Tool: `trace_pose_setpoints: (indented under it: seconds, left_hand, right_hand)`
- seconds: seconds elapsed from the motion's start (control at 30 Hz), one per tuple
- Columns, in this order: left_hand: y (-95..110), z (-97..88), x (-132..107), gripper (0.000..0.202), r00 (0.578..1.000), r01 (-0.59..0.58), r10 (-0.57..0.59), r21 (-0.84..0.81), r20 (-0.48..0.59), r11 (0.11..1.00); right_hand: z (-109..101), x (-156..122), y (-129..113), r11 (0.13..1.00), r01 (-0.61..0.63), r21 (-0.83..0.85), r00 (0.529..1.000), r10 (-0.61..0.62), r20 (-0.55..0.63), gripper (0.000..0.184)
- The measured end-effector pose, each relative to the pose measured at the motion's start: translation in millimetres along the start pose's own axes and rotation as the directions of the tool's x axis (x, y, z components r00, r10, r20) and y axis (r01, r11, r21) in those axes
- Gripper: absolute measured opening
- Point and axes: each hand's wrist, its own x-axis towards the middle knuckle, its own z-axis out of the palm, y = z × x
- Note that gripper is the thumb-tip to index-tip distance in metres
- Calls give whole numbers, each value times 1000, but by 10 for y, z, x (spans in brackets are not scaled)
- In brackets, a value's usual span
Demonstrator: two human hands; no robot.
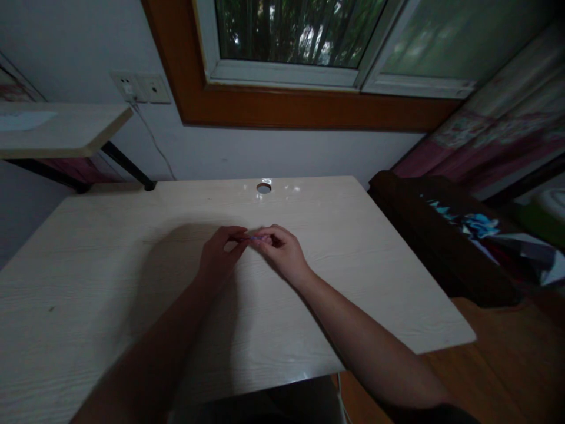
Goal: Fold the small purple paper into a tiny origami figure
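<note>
Over the middle of the pale wood-grain desk (335, 235), my two hands meet fingertip to fingertip. A small, thin, purplish-blue item (258, 238) shows between them, too small and dim to name. My left hand (223, 250) pinches its left end between thumb and fingers, leaving a gap inside the curl of the fingers. My right hand (282, 247) grips the other end, fingers bent and thumb pressed in. Much of the item is hidden by the fingers.
A raised shelf (62, 129) on black legs stands at the back left. Behind it, a white cable (152, 135) hangs from a wall socket (128, 88). The desk has a round cable hole (263, 188) near its back edge. A dark wooden piece (424, 235) stands right of the desk.
</note>
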Motion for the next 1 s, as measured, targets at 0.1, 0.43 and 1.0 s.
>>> trace_pose_setpoints:
  seconds: [0.1,0.43,1.0]
  left_hand:
    - [5,-24,-7,23,998,-67,67,89,1,994]
    - [71,-58,40,8,973,-225,220,87,64,971]
    - [63,-68,18,8,984,-151,153,-35,85,988]
  right_hand:
    - [10,-8,3,998,-37,58,999,35,29,18]
    - [-38,-18,-124,989,138,-51,990,-138,5,7]
    - [5,-41,-33,993,-28,117,1000,27,14,13]
